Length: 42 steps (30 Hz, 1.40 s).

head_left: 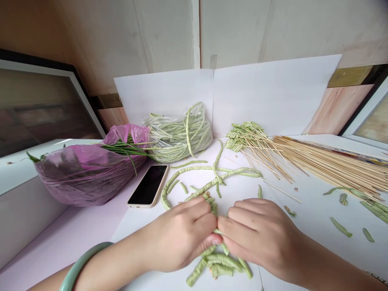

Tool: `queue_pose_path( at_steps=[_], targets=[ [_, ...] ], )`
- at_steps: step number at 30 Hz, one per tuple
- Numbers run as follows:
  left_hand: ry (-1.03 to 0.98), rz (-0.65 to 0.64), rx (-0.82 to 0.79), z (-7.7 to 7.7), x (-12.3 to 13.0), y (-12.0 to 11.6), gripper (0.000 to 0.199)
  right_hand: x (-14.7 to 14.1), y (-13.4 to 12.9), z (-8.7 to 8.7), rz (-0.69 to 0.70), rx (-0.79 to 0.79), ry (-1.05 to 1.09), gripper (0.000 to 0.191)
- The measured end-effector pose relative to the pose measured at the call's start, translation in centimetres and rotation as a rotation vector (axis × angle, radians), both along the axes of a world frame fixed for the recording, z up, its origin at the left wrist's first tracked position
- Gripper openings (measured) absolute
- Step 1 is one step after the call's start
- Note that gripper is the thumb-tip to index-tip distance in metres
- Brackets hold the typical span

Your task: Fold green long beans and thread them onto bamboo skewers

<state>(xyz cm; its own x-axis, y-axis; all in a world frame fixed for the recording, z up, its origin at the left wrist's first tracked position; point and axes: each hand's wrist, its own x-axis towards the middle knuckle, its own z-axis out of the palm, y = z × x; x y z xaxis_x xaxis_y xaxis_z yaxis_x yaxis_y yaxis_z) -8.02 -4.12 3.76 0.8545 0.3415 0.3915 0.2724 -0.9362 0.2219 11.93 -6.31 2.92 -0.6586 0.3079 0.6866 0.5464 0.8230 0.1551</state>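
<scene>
My left hand [183, 232] and my right hand [263, 232] meet over the white table, fingers closed on a green long bean [218, 232]. Only a little of that bean shows between them; the rest is hidden by the fingers. Below the hands lies a small heap of broken bean pieces [222, 262]. Just beyond the hands, a whole long bean [209, 185] curves across the table, with another bean [218, 157] crossing it. Short bits and loose seeds are scattered around.
A clear plastic bag of long beans [172, 135] stands at the back. Left of it are a purple bag with green stalks [91, 173] and a phone [148, 186]. At back right lie beans threaded on sticks [245, 133] and many bamboo skewers [327, 161].
</scene>
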Motion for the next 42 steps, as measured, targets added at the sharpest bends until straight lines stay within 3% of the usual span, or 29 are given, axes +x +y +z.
queue_pose_path(
  at_steps=[8, 15, 18, 20, 22, 25, 27, 30, 36, 42],
  targets=[
    [0.131, -0.399, -0.488, 1.4, -0.1, -0.2, 0.028, -0.4, -1.7, 1.1, 0.185, -0.262, -0.126, 0.042],
    [0.098, -0.456, -0.696, 1.2, 0.1, 0.4, 0.034, 0.3, -1.4, 0.5, 0.296, -0.368, -0.009, 0.033],
    [0.027, -0.377, -0.682, 1.7, -0.3, 0.4, 0.035, 1.7, -0.9, 1.5, 0.215, -0.446, 0.096, 0.023],
    [-0.052, -0.268, -0.58, 1.7, -0.5, 0.5, 0.033, 2.3, -0.6, 2.1, 0.148, -0.445, 0.117, 0.021],
    [-0.066, -0.166, -0.354, 1.5, -0.5, 0.6, 0.03, 2.4, -0.4, 2.3, 0.083, -0.425, 0.076, 0.021],
    [0.068, -0.025, 0.016, 0.8, -0.2, 1.0, 0.023, 1.9, 0.0, 1.7, -0.019, -0.461, 0.024, 0.019],
    [0.166, 0.052, 0.105, 0.5, 0.0, 1.2, 0.017, 1.6, 0.2, 1.2, -0.06, -0.512, 0.05, 0.015],
    [0.228, 0.122, 0.078, 0.4, 0.0, 1.2, 0.014, 1.5, 0.1, 0.7, -0.079, -0.564, 0.089, 0.022],
    [0.217, 0.163, 0.037, 0.1, -0.2, 1.5, 0.035, 1.6, -0.1, 0.8, -0.088, -0.662, 0.04, 0.046],
    [0.066, 0.223, -0.1, -0.1, -0.1, 1.6, 0.056, 1.3, 0.1, 0.3, -0.075, -0.692, 0.137, 0.047]
  ],
)
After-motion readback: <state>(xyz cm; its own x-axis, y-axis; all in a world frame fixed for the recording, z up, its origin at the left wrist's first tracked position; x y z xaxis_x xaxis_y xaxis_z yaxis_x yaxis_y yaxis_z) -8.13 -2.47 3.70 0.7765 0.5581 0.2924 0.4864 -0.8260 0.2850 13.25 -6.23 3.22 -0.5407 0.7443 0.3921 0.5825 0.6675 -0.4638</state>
